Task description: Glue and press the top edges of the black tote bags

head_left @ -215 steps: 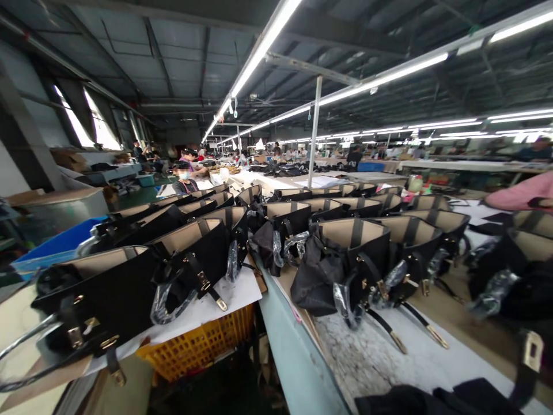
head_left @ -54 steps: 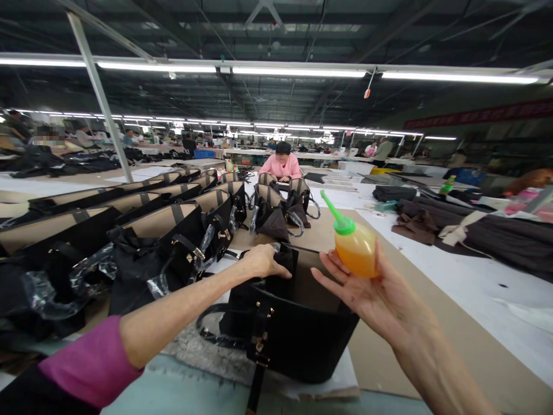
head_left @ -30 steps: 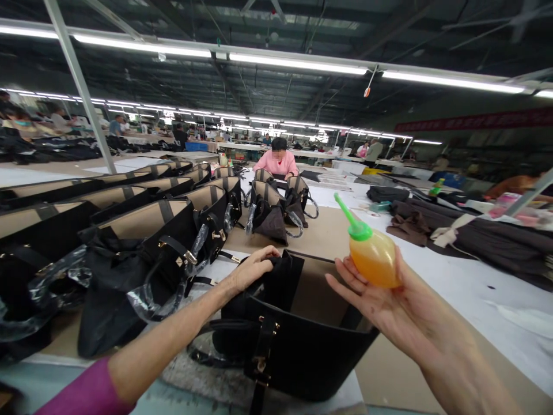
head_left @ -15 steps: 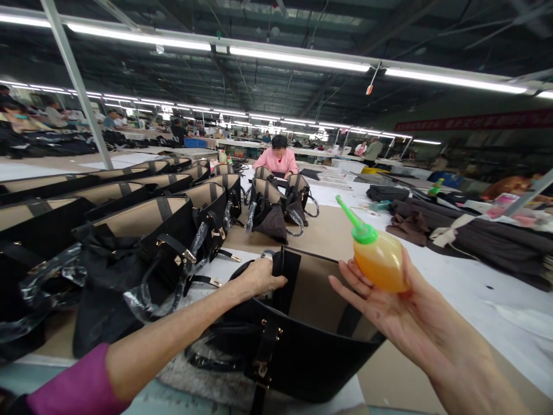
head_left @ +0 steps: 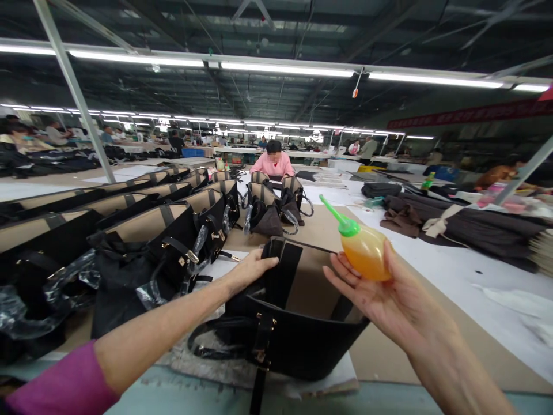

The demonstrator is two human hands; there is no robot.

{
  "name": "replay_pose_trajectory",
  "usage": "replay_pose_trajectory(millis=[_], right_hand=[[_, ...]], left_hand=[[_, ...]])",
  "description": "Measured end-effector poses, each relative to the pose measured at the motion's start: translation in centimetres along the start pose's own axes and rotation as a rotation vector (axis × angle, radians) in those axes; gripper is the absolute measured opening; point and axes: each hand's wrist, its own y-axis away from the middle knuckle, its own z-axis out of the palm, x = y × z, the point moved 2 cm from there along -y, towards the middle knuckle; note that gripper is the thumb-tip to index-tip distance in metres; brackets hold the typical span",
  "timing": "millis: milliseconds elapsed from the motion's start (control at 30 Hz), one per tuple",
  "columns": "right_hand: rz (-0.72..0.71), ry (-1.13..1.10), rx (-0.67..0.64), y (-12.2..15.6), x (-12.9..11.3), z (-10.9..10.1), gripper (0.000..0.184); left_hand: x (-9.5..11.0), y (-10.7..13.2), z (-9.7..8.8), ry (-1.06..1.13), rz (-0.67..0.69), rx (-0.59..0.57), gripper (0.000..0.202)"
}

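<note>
A black handbag [head_left: 311, 346] with a beige lining stands in front of me, its mouth facing up. My left hand [head_left: 253, 270] grips the bag's far left rim, thumb on the inner side and the other fingers mostly hidden. Above the bag's right side, my right hand [head_left: 371, 291] holds a squeeze bottle [head_left: 366, 249] in its palm, fingers partly spread beneath it. The bottle is translucent with amber liquid inside, and its green spout [head_left: 332, 212] points up and left. The spout is apart from the bag.
Rows of similar black bags [head_left: 173, 239] fill the table's left side. Two more bags [head_left: 268, 202] stand ahead, before a person in pink [head_left: 273, 164]. Stacked dark fabric [head_left: 458, 222] lies at the right. A metal post [head_left: 73, 92] rises at the left.
The bottle and my right hand have shifted slightly left. The bag sits a little further left and higher in view, still gripped by my left hand. The camera view has tilted up slightly.
</note>
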Motion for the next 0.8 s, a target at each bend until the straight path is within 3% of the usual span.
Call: replay_pose_trajectory(millis=[100,167,333,500,633,733,800], right_hand=[[-0.008,-0.017,-0.004,1.4,-0.4,-0.6,0.029],[-0.015,-0.025,0.007,2.4,-0.6,-0.9,0.03],[-0.011,-0.023,0.019,4.0,-1.4,-2.2,0.035],[-0.068,0.086,-0.091,5.0,-3.0,-5.8,0.029],[-0.209,0.228,-0.033,5.6,-4.2,-9.0,0.057],[-0.337,0.374,0.056,5.9,-5.1,-10.6,0.068],[-0.457,0.53,0.049,5.9,-5.7,-11.2,0.071]], left_hand=[[2.2,0.0,0.4,-0.033,0.027,0.1,0.02],[4.1,-0.1,0.6,-0.083,0.104,0.1,0.017],[9.3,-1.2,1.1,-0.39,0.263,-0.078,0.018],[13.5,-3.2,1.9,-0.754,0.292,-0.26,0.012],[14.7,-4.4,3.6,-0.969,0.304,-0.442,0.005],[14.0,-5.2,5.2,-1.016,0.248,-0.537,0.006],[13.0,-5.7,6.3,-1.021,0.208,-0.581,0.006]])
